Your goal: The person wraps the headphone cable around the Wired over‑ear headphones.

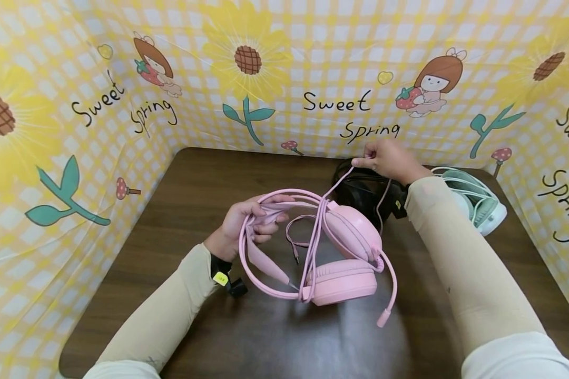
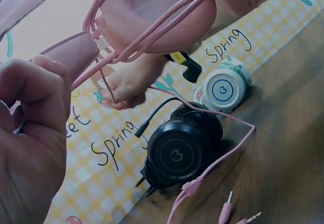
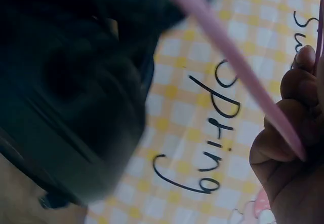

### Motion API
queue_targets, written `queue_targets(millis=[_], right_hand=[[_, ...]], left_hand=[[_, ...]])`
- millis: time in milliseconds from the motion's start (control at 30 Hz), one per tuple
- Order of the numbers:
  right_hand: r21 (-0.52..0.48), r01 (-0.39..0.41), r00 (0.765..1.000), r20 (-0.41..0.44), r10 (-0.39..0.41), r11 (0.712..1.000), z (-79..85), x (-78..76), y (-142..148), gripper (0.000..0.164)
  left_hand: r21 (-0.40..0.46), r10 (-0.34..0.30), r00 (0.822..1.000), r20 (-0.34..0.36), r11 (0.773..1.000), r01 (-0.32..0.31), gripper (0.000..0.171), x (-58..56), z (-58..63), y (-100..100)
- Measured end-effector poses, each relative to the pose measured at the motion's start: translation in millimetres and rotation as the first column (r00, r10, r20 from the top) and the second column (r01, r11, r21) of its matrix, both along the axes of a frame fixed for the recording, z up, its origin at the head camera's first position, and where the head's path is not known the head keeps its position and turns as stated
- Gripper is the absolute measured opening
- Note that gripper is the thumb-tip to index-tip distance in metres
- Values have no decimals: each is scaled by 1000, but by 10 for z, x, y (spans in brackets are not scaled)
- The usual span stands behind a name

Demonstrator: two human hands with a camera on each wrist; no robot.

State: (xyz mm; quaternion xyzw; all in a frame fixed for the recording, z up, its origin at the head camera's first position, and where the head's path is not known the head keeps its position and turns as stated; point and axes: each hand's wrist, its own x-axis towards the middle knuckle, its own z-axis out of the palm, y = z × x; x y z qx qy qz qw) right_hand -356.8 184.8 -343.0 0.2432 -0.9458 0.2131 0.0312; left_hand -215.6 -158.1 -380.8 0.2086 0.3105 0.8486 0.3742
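Pink headphones (image 1: 351, 231) with a boom microphone are held above the table, their cable wound several times around the headband and ear cups. My left hand (image 1: 246, 223) grips the headband at its top. Farther back, my right hand (image 1: 391, 160) pinches a stretch of the pink cable (image 1: 337, 181), pulled taut from the headphones. In the right wrist view the cable runs into the curled fingers (image 3: 286, 127). The cable's loose end hangs down, and two bare plugs (image 2: 226, 211) show in the left wrist view.
Black headphones (image 2: 177, 150) stand at the table's back, just below my right hand. White and mint-green headphones (image 1: 488, 210) lie to their right, partly behind my right forearm. A checked cloth (image 1: 332, 63) with sunflowers walls the brown table (image 1: 170, 295) at the back and sides.
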Motion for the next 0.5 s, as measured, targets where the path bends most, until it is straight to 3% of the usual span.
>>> queue_targets(millis=[133,500], right_hand=[[20,14,999,30,-15,1000,-118,39,-9,43],[12,-22,1000,9,22,1000,-338,197,-224,36]], left_hand=[[48,5,1000,20,999,-6,58,-6,30,8],[200,28,998,62,979,-40,56,-61,96,38]])
